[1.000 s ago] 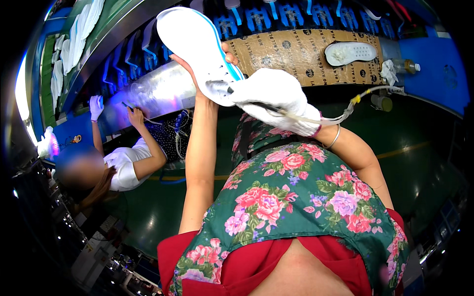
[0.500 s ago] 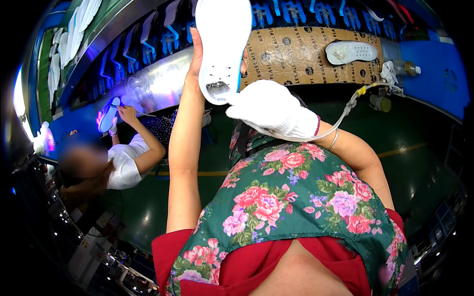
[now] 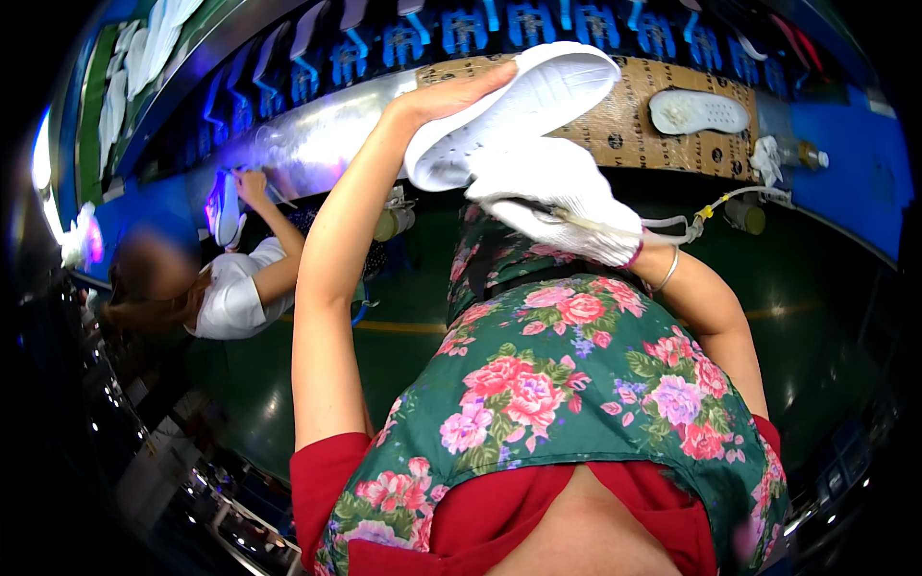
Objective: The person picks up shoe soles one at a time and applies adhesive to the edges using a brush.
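A white shoe sole (image 3: 509, 110) hangs tilted over the front edge of the bench. My bare left hand (image 3: 459, 94) is shut on its left edge, with the fingers partly hidden behind it. Close against the sole's lower right side is my right hand (image 3: 567, 197), in a white knitted glove. Its fingers are curled around a thin pale hose (image 3: 696, 228) that runs past the wrist into the palm; a dark end shows there. The glove hides part of the sole.
Brown printed cardboard (image 3: 634, 144) covers the bench, with another pale sole (image 3: 699, 112) on it. A bottle (image 3: 805, 154) and crumpled white tissue (image 3: 765, 158) lie at right. Blue holders (image 3: 466, 31) line the back. At left, a co-worker (image 3: 235, 288) handles a sole.
The sole has turned from upright to slanted, and its other face now shows. My left hand has moved to its upper left edge. The gloved hand has rolled, showing the hose in the palm.
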`<state>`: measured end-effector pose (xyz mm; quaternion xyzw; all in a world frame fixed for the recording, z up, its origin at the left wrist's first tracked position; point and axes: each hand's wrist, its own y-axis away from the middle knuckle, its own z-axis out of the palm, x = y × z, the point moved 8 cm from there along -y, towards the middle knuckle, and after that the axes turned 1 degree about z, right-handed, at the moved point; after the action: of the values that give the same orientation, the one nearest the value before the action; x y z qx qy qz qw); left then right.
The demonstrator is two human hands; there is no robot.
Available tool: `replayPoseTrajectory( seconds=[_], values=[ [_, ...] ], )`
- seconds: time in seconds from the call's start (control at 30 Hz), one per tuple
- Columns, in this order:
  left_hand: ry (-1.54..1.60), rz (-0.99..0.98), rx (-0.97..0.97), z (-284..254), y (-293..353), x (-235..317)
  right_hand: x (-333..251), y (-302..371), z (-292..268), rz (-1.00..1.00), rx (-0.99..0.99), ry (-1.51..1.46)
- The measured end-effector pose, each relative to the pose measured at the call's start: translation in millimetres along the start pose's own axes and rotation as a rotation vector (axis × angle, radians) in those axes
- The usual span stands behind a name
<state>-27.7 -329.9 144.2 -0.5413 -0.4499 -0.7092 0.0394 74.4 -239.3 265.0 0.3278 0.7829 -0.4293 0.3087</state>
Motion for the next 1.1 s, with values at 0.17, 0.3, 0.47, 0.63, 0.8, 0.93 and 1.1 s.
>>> replayPoseTrajectory(
  seconds=[0.17, 0.3, 0.47, 0.63, 0.8, 0.93, 1.1],
  values=[
    [-0.298, -0.076, 0.008, -9, -3, 9, 3, 1, -2, 0.162, -0.151, -0.103],
    [0.546, 0.251, -0.104, -3, -21, -1, 40, 15, -33, 0.65, 0.105, -0.43],
    [1.052, 0.368, -0.099, 24, -18, -26, 62, 10, -75, 0.496, 0.368, -0.175],
    [0.823, 0.408, 0.016, 47, -5, -25, 72, 9, -82, 0.528, 0.241, -0.143],
    [1.023, 0.343, -0.029, 57, 12, -35, 43, 5, -76, 0.401, 0.161, -0.04],
    [1.126, 0.644, 0.041, 50, 39, -20, 12, 1, -77, 0.22, 0.197, -0.005],
    [1.501, 0.617, -0.005, 64, 44, -14, -15, -4, -74, 0.102, 0.201, 0.124]
  ],
)
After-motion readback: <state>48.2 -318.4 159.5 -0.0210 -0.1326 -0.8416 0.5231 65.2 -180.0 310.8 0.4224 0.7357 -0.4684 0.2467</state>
